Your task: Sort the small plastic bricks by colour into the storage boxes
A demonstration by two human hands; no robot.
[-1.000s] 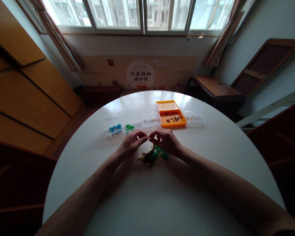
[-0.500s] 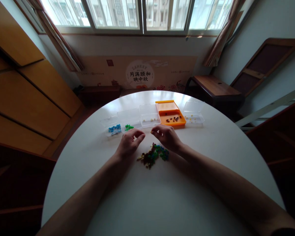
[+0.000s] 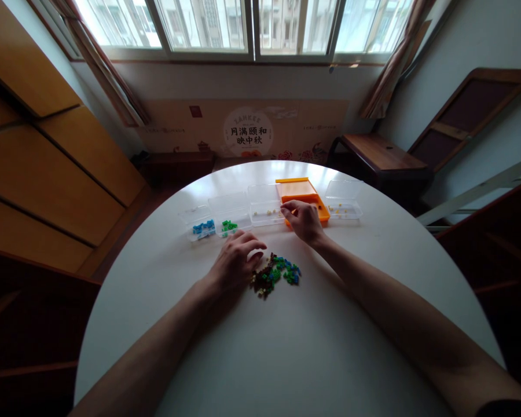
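A mixed pile of small toy building bricks (image 3: pixel 282 270), in brown, green, blue and cream, lies on the white table. At the pile's left edge is my left hand (image 3: pixel 238 256), its thumb and forefinger apart and nothing seen between them. My right hand (image 3: pixel 304 221) hovers over the left part of an orange box (image 3: pixel 325 219) and hides most of its inside. Its fingers are pinched at the right end of a clear box (image 3: pixel 264 220) with a few cream bricks; whatever they hold is too small to make out.
A clear box with blue bricks (image 3: pixel 204 228) and another with green bricks (image 3: pixel 229 226) stand at the left of the row. At its right end is a clear box with yellowish bricks (image 3: pixel 338 209). All lids are raised. The round table (image 3: pixel 286 359) has a curved edge.
My right hand has moved forward and right, from in front of the boxes to the orange one. My left hand has come back and right to the pile, its fingers parting.
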